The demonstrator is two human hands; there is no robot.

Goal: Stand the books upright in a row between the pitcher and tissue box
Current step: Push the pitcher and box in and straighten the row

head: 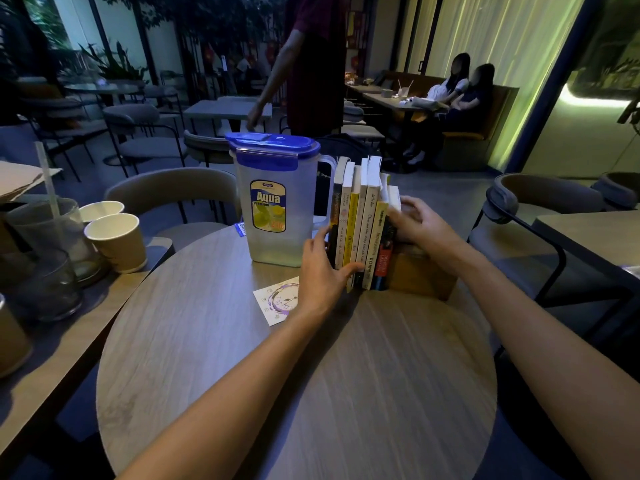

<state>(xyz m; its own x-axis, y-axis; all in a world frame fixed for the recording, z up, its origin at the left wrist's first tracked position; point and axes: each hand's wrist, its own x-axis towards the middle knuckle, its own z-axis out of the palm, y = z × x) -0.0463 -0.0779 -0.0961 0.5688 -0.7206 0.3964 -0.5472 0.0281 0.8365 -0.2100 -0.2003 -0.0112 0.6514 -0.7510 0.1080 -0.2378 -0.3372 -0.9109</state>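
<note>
Paperback books (360, 223) upright between translucent plastic pitcher (277, 206) and wooden tissue box (419, 271)

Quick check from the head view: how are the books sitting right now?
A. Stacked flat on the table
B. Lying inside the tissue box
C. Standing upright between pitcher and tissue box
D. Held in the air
C: the books stand spines-out between the pitcher and the wooden tissue box.
</note>
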